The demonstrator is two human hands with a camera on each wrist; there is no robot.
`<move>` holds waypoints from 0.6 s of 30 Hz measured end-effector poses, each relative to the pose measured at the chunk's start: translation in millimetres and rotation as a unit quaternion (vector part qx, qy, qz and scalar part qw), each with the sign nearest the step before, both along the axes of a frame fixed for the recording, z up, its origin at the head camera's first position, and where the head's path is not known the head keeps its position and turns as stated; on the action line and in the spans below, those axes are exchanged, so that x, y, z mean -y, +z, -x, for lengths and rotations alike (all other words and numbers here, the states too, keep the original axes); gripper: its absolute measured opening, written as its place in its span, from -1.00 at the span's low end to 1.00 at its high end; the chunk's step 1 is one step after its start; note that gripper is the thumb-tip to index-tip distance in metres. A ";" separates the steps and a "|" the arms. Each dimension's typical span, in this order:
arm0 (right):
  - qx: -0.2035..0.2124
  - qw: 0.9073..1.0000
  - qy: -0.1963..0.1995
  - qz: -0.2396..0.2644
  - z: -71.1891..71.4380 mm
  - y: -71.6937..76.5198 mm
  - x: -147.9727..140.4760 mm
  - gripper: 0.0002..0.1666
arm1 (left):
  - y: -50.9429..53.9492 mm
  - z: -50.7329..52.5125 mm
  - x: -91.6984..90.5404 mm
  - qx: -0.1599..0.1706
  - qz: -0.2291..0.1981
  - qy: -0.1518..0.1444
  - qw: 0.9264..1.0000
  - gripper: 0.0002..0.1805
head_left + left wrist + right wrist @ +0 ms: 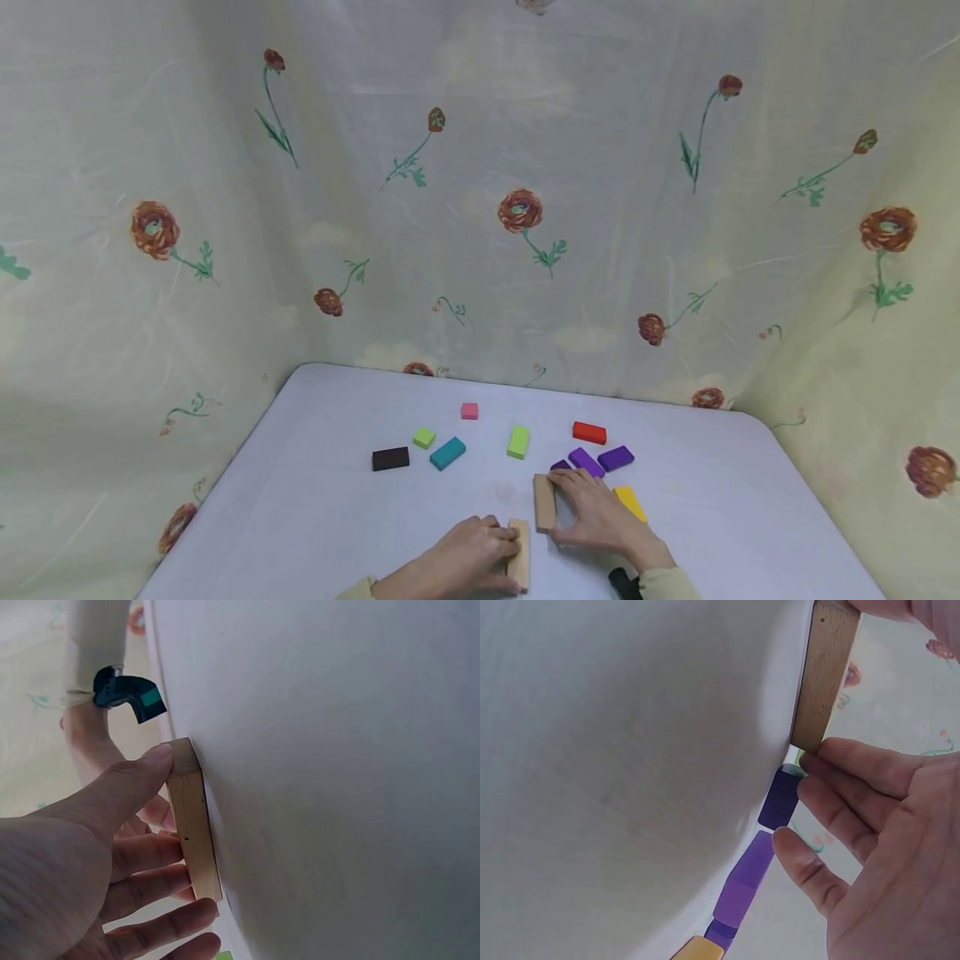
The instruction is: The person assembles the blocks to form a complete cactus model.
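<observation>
Two plain wooden blocks lie on the white table at the near middle. My left hand (468, 557) grips the nearer wooden block (523, 542) between thumb and fingers; in the left wrist view the thumb is on one end of that block (193, 832). The other wooden block (544, 503), slightly farther and to the right, is pinched lengthwise by my right hand (600, 515). In the right wrist view this block (823, 675) has fingertips at its lower end, with a dark purple block (780, 798) close by. A small gap separates the two wooden blocks.
Purple blocks (587, 462) and a yellow block (630, 503) lie beside my right hand. Farther back are red (589, 432), lime (518, 442), teal (447, 452), pink (469, 411) and black (391, 459) blocks. A flowered curtain (450, 250) stands behind the table.
</observation>
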State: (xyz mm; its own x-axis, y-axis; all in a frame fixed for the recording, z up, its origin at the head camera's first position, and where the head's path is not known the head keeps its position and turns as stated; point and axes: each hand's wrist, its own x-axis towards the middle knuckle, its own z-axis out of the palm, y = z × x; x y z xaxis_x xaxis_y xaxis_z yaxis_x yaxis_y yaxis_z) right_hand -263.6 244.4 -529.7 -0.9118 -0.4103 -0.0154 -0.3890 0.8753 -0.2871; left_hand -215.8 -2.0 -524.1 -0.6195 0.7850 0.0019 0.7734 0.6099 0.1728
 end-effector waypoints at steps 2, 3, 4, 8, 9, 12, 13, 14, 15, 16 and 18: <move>-0.004 1.000 0.001 0.003 0.8 -0.8 0.1 0.04 | -0.2 -0.1 0.4 -0.003 -0.002 -0.001 1.000 -0.42; -0.007 1.000 0.002 0.004 1.0 -0.9 0.1 0.03 | -0.3 -0.1 0.6 -0.003 -0.003 -0.001 1.000 -0.43; -0.009 1.000 0.003 0.003 1.1 -1.1 -0.1 0.03 | -0.3 -0.1 0.5 -0.004 -0.004 -0.001 1.000 -0.43; -0.011 1.000 0.001 0.009 1.3 -0.8 -0.2 0.02 | 0.5 -0.6 -0.2 -0.002 -0.004 0.005 1.000 -0.44; -0.011 1.000 0.000 0.009 1.3 -0.8 -0.2 0.02 | 0.9 -1.0 -0.5 0.000 -0.002 0.007 1.000 -0.44; -0.010 1.000 0.000 0.009 1.2 -0.2 0.1 0.01 | 1.4 -1.6 -1.3 0.002 0.003 0.011 1.000 -0.44; -0.009 1.000 0.001 0.008 1.3 -0.2 0.2 0.01 | 1.6 -1.9 -1.6 0.004 0.004 0.012 1.000 -0.44; -0.009 1.000 0.001 0.007 1.4 -0.3 0.2 0.02 | 1.7 -2.3 -1.8 0.004 0.005 0.013 1.000 -0.44; -0.008 1.000 0.002 0.007 1.5 -0.2 0.2 0.02 | 1.7 -2.4 -2.1 0.003 0.007 0.013 1.000 -0.44; -0.008 1.000 0.002 0.006 1.6 0.0 0.2 0.02 | 1.7 -2.5 -2.3 0.002 0.007 0.014 1.000 -0.44; -0.008 1.000 0.000 0.005 2.0 0.2 -0.1 0.02 | 2.1 -2.7 -2.6 0.003 0.007 0.014 1.000 -0.44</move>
